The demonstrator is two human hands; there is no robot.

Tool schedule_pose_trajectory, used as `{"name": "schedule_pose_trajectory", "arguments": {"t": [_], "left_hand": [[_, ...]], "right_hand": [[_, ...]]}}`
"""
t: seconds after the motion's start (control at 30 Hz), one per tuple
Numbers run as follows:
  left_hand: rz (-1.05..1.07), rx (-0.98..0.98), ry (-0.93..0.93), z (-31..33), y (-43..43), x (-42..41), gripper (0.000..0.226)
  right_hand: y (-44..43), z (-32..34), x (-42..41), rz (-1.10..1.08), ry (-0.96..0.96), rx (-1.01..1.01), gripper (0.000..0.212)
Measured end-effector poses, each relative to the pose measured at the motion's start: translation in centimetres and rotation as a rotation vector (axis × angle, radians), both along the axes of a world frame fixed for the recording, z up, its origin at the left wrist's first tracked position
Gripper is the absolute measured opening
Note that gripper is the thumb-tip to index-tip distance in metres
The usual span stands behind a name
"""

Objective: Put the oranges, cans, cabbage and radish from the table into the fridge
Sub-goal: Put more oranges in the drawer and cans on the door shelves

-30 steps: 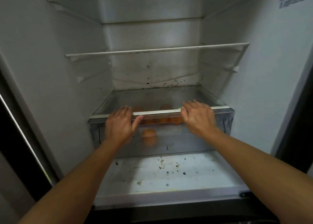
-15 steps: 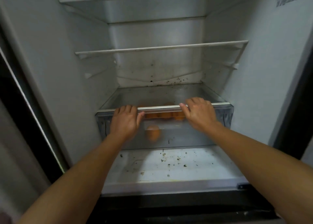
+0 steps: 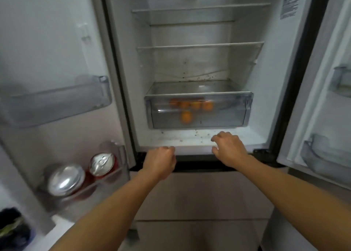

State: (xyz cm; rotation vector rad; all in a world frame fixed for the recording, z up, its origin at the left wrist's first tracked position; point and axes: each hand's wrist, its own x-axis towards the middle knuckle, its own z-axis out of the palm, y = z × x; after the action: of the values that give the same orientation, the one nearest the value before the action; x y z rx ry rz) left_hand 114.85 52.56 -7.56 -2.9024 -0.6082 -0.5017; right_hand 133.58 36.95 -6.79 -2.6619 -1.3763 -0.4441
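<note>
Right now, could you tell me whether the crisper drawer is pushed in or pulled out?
Pushed in: the crisper drawer has its front flush under the cover shelf, and the oranges show through it.

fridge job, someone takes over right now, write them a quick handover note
Left hand: fingers curled, holding nothing, at the fridge's lower front edge.
Right hand: relaxed, holding nothing, over the front of the fridge floor.
Oranges lie in the clear drawer, which is pushed in. Two cans stand in the left door's bottom bin.
Done: oranges, and at least two cans.
Left: cabbage and radish, neither in view in the fridge. The table is out of view, so check it for more cans.
</note>
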Motion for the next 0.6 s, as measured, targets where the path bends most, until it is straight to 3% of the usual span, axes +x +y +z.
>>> {"name": "schedule_pose_trajectory", "arguments": {"t": [0.27,0.6], "left_hand": [[0.139,-0.088,0.224,-4.6,-5.5,-16.2,0.023],[0.666,-0.29,0.304,-11.1,-14.9,-40.2,0.032]], "right_hand": [[-2.4,-2.3,-14.0,0.27,0.096,-0.132,0.028],[-2.5,-8.3,-32.3,0.67,0.149,-0.21,0.023]]}}
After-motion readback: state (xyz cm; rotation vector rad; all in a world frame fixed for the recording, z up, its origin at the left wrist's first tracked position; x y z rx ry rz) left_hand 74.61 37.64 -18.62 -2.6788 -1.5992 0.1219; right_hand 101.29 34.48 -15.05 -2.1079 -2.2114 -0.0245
